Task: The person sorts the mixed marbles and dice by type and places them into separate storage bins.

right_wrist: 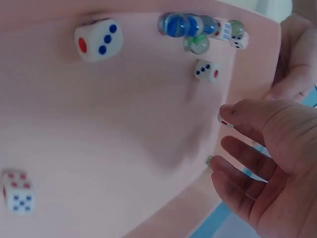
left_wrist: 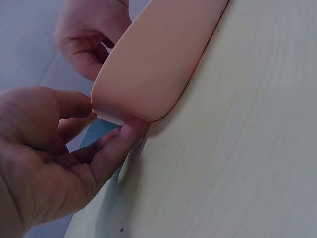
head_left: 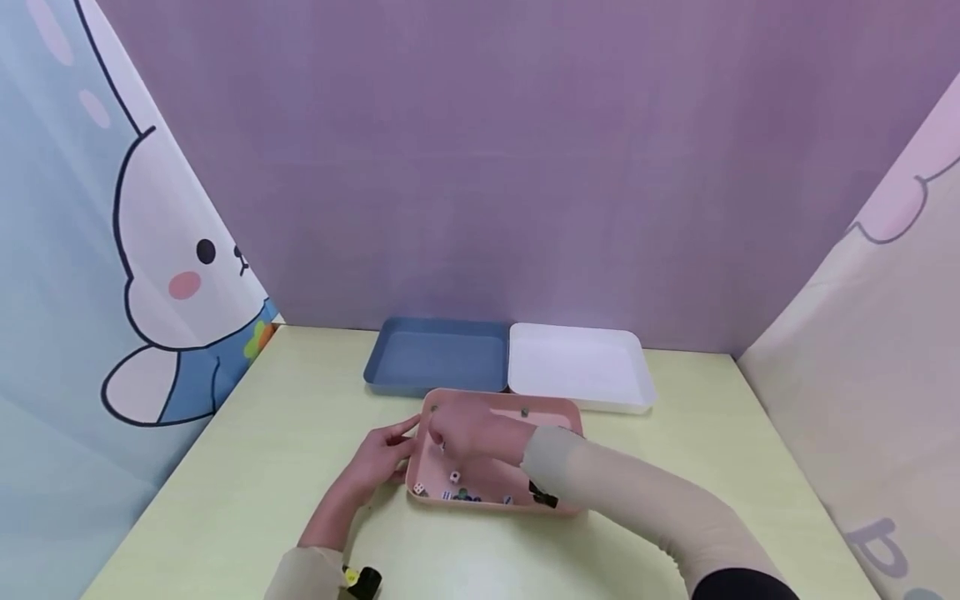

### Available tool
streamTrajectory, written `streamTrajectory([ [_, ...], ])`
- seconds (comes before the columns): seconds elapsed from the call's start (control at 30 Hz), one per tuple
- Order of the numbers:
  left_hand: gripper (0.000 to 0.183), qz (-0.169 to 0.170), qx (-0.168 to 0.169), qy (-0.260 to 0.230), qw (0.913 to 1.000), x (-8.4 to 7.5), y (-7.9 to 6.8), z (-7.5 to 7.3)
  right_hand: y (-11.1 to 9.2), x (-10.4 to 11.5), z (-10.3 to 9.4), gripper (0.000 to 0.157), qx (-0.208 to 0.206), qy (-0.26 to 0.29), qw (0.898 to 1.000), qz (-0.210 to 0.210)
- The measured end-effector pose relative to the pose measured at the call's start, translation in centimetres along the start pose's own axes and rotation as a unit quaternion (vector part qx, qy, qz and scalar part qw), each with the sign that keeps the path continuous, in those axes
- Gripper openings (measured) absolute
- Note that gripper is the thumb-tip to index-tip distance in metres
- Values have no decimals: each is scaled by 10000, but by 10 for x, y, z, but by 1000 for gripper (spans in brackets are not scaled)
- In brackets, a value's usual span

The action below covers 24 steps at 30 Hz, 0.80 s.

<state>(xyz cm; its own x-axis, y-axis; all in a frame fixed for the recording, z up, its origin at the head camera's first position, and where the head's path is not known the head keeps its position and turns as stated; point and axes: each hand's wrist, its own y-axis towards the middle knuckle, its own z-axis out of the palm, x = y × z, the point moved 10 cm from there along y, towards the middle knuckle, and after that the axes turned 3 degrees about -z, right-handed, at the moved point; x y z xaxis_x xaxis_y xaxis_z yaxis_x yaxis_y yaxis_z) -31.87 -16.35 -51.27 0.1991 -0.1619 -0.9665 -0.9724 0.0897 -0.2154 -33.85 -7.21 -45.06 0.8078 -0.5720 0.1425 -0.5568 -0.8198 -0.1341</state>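
Observation:
A pink tray (head_left: 487, 475) lies on the table, holding dice and glass marbles. My left hand (head_left: 378, 457) holds the tray's left end, with fingertips at the rim and the thumb low on the outer wall in the left wrist view. Over the tray's left part, my right hand (head_left: 468, 429) pinches a white die (right_wrist: 225, 122) between thumb and finger. Near its fingers, low in the right wrist view, is a green marble (right_wrist: 210, 161). Other dice, such as one die (right_wrist: 99, 39), lie apart, while blue marbles (right_wrist: 177, 25) and a green-tinted marble (right_wrist: 197, 43) gather along the near wall.
Behind the pink tray, a blue tray (head_left: 442, 354) and a white tray (head_left: 581, 362) stand side by side on the pale table (head_left: 270, 417). A purple panel (head_left: 480, 167) rises at the table's back, with printed curtains at both sides.

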Motion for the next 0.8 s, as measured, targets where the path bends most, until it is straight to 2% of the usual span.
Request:
streamTrajectory([
  [0.2, 46, -61, -60, 83, 9999, 2, 4, 1, -22, -13, -15, 24, 39, 508, 9981, 336],
  [0.3, 46, -203, -156, 139, 9996, 6, 6, -2, -31, -19, -23, 16, -49, 523, 9978, 394],
  [0.5, 46, -259, -246, 209, 9991, 6, 5, -2, -51, -40, -45, 9, -614, 216, 9974, 317],
  [0.8, 46, -193, -240, 179, 9994, 5, 8, 3, -79, -99, -65, 4, -1466, 641, 9857, 538],
])
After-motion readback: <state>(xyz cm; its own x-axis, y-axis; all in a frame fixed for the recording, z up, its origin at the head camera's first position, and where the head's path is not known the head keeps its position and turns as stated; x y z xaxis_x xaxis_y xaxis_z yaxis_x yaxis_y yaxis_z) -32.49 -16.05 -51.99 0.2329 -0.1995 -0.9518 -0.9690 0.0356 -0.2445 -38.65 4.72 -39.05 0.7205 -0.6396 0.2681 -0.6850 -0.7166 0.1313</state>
